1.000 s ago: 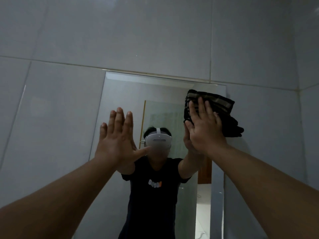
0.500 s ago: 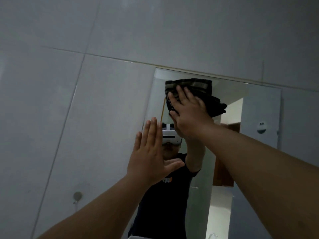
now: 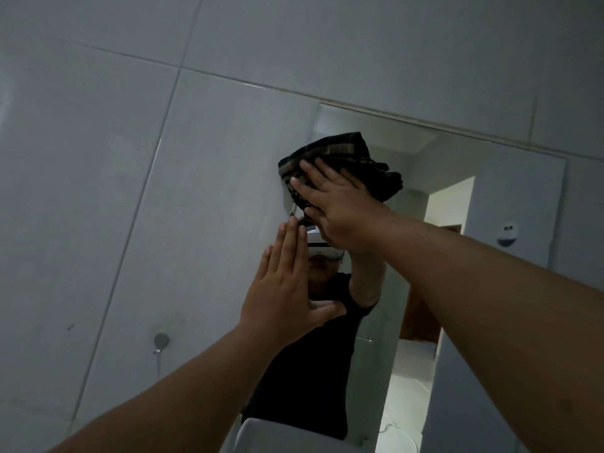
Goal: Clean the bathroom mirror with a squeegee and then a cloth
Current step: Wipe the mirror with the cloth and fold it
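Head view: our left hand [image 3: 283, 294] lies flat, fingers together, against the mirror [image 3: 490, 197] at its left edge. Just above it, our right hand [image 3: 340, 204] presses spread fingers on the dark cloth [image 3: 343, 152] near the mirror's upper left corner.

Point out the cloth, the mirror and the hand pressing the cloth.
cloth [image 3: 340, 148]: head view, striped upper fold above the fingers.
mirror [image 3: 510, 197]: head view, bare glass near the upper right corner.
right hand [image 3: 340, 207]: head view, back of the hand.
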